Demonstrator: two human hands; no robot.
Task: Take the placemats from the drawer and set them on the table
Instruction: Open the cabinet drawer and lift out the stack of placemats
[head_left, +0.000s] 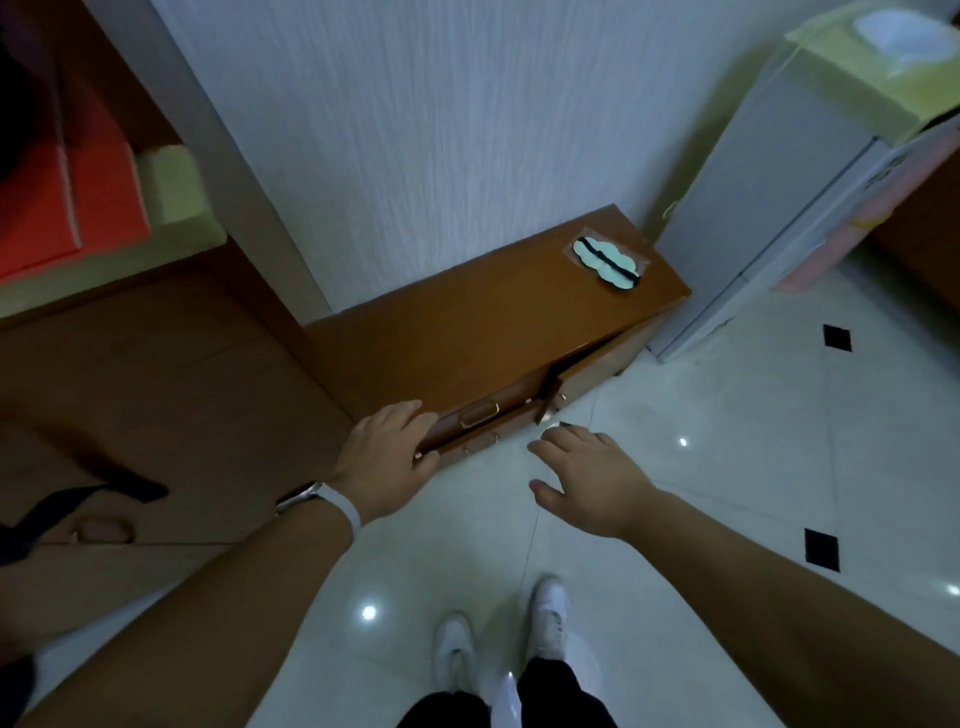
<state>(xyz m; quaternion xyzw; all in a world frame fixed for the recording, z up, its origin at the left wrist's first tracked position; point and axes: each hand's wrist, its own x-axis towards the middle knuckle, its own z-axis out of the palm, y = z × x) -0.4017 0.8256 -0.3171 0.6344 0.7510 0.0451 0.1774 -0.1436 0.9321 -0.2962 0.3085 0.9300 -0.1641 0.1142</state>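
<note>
The drawer (470, 422) is gripped by the curled left hand (387, 449). The right hand (587, 478) is held nearby, fingers spread

Left hand (387, 447) curled, right hand (587, 478) spread

At frame centre the drawer (511, 411) is gripped by the left hand (387, 452); the right hand (587, 478) is held open beside it.

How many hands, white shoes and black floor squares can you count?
Hands: 2 (left hand gripping the drawer, right hand)
White shoes: 2 (left shoe, right shoe)
Black floor squares: 2 (far square, near square)
Total: 6
</note>
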